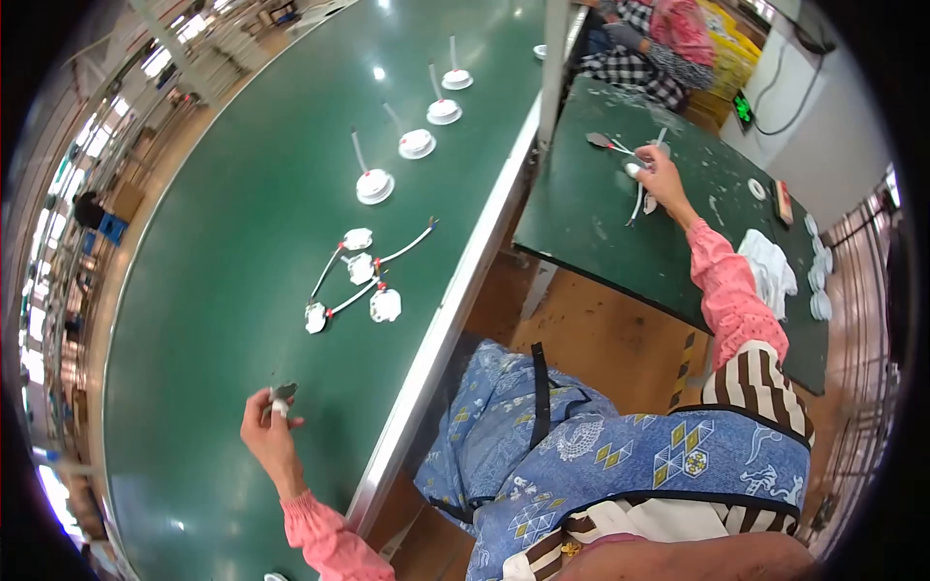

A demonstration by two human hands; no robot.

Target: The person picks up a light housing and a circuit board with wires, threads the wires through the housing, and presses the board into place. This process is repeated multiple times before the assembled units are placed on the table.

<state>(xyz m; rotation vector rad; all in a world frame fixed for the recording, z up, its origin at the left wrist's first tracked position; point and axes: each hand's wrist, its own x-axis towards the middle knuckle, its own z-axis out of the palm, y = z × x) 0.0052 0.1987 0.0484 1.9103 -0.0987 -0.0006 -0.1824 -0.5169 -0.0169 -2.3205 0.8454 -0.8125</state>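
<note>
My left hand is over the green belt, its fingers closed on a small dark grey disc. Over the side table, my right hand pinches at a white wire; the exact grip is partly hidden. Left of its fingertips lies a grey disc with a red joint and wires. Below that hand are another white wire and a small pale part. White covers a fingertip on each hand.
Several white round parts with upright wires, such as this one, line the belt. Nearer lie wired white discs. A metal rail separates belt and side table. White cloth, a ring and stacked white parts lie right. Another person sits beyond.
</note>
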